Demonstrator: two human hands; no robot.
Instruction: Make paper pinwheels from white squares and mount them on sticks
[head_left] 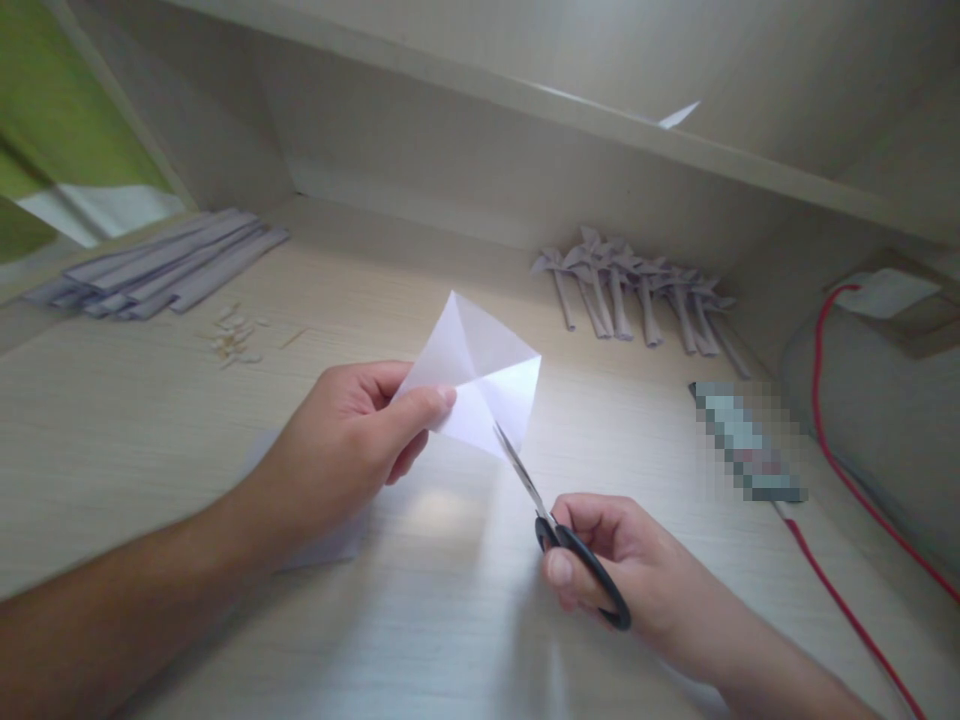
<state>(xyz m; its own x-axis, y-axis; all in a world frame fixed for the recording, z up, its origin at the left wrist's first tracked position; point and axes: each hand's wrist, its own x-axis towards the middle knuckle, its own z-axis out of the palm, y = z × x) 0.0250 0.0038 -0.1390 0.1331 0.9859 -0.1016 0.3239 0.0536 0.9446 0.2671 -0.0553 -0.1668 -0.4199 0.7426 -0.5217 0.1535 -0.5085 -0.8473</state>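
Note:
Between thumb and fingers, my left hand [367, 425] pinches the left corner of a white square of paper [499, 390]. Crease lines cross at the middle of the sheet, which is held above the desk. My right hand [611, 555] grips a pair of scissors [577, 560] with black handles, fingers and thumb at the loops. The metal blades point up and left, with their tips at the lower right corner of the paper. Partly hidden under my left wrist, more white paper [330, 545] lies on the desk.
Rolled paper sticks [180, 260] lie stacked at the back left, with small pale bits [232, 335] scattered nearby. Several paper pinwheels [622, 285] rest at the back right. A blurred-out phone-like device [746, 445] and a red cable [821, 400] lie at right. A shelf [480, 75] overhangs the desk.

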